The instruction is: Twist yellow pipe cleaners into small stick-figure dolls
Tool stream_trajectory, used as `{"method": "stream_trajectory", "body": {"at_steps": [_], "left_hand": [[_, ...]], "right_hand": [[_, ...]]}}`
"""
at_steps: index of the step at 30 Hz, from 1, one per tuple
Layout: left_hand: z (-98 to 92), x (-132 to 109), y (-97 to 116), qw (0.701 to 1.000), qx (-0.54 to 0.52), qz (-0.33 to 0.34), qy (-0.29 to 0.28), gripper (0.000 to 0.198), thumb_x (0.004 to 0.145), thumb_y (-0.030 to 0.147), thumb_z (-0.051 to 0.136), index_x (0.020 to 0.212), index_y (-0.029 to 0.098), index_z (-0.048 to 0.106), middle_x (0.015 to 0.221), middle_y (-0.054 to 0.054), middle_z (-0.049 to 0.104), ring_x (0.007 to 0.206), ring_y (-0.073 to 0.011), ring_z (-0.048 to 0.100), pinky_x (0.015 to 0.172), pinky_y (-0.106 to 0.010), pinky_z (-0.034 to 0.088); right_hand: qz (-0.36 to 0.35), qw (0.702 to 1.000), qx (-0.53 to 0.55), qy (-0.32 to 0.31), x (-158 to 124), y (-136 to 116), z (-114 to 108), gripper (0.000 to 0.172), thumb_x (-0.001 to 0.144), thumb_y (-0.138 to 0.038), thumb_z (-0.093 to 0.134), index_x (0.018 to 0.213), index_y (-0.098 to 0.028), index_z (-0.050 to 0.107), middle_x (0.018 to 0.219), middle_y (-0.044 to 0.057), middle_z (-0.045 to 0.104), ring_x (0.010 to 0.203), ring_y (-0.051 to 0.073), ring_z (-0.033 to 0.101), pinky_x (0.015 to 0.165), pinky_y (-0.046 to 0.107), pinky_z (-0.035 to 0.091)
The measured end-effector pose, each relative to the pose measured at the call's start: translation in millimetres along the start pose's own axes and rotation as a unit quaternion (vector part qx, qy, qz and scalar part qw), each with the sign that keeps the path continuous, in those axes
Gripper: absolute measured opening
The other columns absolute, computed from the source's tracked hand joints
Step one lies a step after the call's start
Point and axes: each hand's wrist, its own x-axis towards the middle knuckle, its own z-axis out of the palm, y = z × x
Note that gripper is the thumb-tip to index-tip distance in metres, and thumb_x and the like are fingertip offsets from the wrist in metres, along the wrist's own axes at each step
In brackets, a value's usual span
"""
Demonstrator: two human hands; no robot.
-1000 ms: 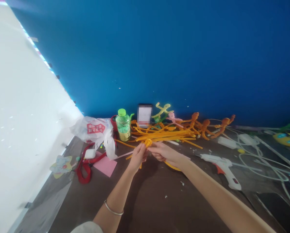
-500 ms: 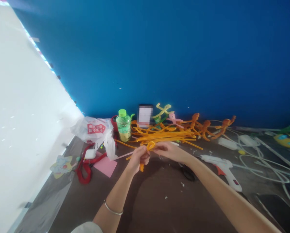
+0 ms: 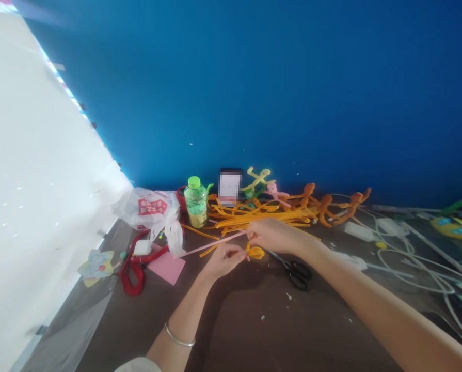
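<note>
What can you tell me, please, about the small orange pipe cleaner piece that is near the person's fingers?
The small orange pipe-cleaner bundle looks like fuzzy chenille wire, bent into tight rounded loops. It sits low between the hands, just under the right hand, and the fingers of the left hand come up to its left edge. Whether they grip it cannot be told.

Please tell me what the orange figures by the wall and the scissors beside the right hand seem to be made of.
The orange figures look like chenille pipe cleaners: fuzzy, matte strands twisted into limbs, probably wire-cored, judging by the bends. The scissors seem to have black plastic handles, smooth and faintly glossy, and steel blades, though those look blurred.
</note>
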Motion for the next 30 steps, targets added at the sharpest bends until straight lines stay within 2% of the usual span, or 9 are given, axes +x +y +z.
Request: {"method": "stream_trajectory", "body": {"at_steps": [3, 6, 10, 15, 18, 22, 26, 30], "left_hand": [[1.4, 2.7, -5.0, 0.996, 0.07, 0.016, 0.049, 0.033, 0.078, 0.036, 0.048, 0.064, 0.012, 0.066, 0.052, 0.0, 0.05, 0.047, -0.0076, 0.035, 0.045, -0.021, 0.022], [2.1, 5.6, -11.9, 0.99, 0.112, 0.035, 0.081, 0.034, 0.08, 0.034, 0.046, 0.062, 0.011, 0.064, 0.051, 0.001, 0.05, 0.048, -0.0079, 0.036, 0.047, -0.021, 0.024], [3.6, 8.7, -17.7, 0.985, 0.113, 0.046, 0.125, 0.034, 0.08, 0.034, 0.044, 0.062, 0.012, 0.063, 0.052, 0.0, 0.052, 0.049, -0.0088, 0.04, 0.049, -0.021, 0.027], [5.1, 11.4, -18.9, 0.981, 0.02, 0.033, 0.189, 0.03, 0.077, 0.036, 0.049, 0.065, 0.013, 0.064, 0.061, -0.002, 0.06, 0.055, -0.0109, 0.048, 0.054, -0.022, 0.034], [5.9, 12.0, -17.2, 0.975, -0.077, -0.006, 0.207, 0.034, 0.075, 0.044, 0.052, 0.065, 0.013, 0.061, 0.047, 0.002, 0.049, 0.043, -0.0069, 0.039, 0.045, -0.02, 0.029], [8.3, 12.5, -12.5, 0.947, -0.258, -0.047, 0.184, 0.038, 0.069, 0.051, 0.059, 0.068, 0.013, 0.054, 0.04, 0.01, 0.025, 0.034, -0.0023, 0.022, 0.037, -0.018, 0.016], [9.5, 12.3, -9.2, 0.903, -0.406, -0.05, 0.13, 0.035, 0.067, 0.046, 0.065, 0.068, 0.015, 0.047, 0.045, 0.011, 0.019, 0.034, -0.0003, 0.016, 0.035, -0.016, 0.01], [5.5, 10.8, -9.4, 0.868, -0.486, -0.083, 0.061, 0.03, 0.072, 0.038, 0.062, 0.066, 0.015, 0.043, 0.047, 0.011, 0.017, 0.034, -0.0004, 0.011, 0.033, -0.014, 0.007]], "right_hand": [[0.003, 0.985, -0.164, -0.046, -0.6, -14.8, 1.6, 0.016, 0.075, -0.016, 0.051, 0.066, -0.017, 0.065, 0.07, 0.006, 0.065, 0.066, 0.018, 0.059, 0.051, 0.023, 0.031], [0.007, 0.976, -0.215, -0.03, -3.2, -23.4, 8.3, 0.018, 0.079, -0.018, 0.046, 0.076, -0.016, 0.063, 0.078, 0.007, 0.065, 0.071, 0.019, 0.06, 0.053, 0.024, 0.033], [0.025, 0.975, -0.223, 0.006, -9.0, -29.7, 18.3, 0.02, 0.082, -0.018, 0.043, 0.08, -0.015, 0.062, 0.083, 0.008, 0.064, 0.075, 0.019, 0.06, 0.055, 0.024, 0.034], [0.07, 0.983, -0.162, 0.058, -16.3, -30.8, 27.5, 0.022, 0.084, -0.02, 0.04, 0.08, -0.018, 0.062, 0.082, 0.005, 0.064, 0.074, 0.017, 0.059, 0.059, 0.025, 0.037], [0.08, 0.986, -0.102, 0.102, -20.2, -26.7, 34.8, 0.023, 0.085, -0.022, 0.039, 0.079, -0.02, 0.061, 0.08, 0.003, 0.063, 0.073, 0.016, 0.059, 0.06, 0.025, 0.04], [0.05, 0.986, -0.031, 0.156, -23.7, -21.1, 47.3, 0.023, 0.085, -0.02, 0.039, 0.087, -0.021, 0.062, 0.09, 0.004, 0.065, 0.081, 0.017, 0.06, 0.067, 0.026, 0.045], [0.012, 0.983, 0.01, 0.182, -24.8, -17.2, 58.3, 0.024, 0.084, -0.018, 0.041, 0.092, -0.022, 0.063, 0.101, 0.003, 0.065, 0.095, 0.019, 0.059, 0.079, 0.03, 0.046], [0.016, 0.983, 0.026, 0.184, -24.6, -11.1, 63.1, 0.023, 0.084, -0.019, 0.043, 0.093, -0.024, 0.064, 0.105, 0.002, 0.065, 0.099, 0.02, 0.059, 0.081, 0.032, 0.047]]}}
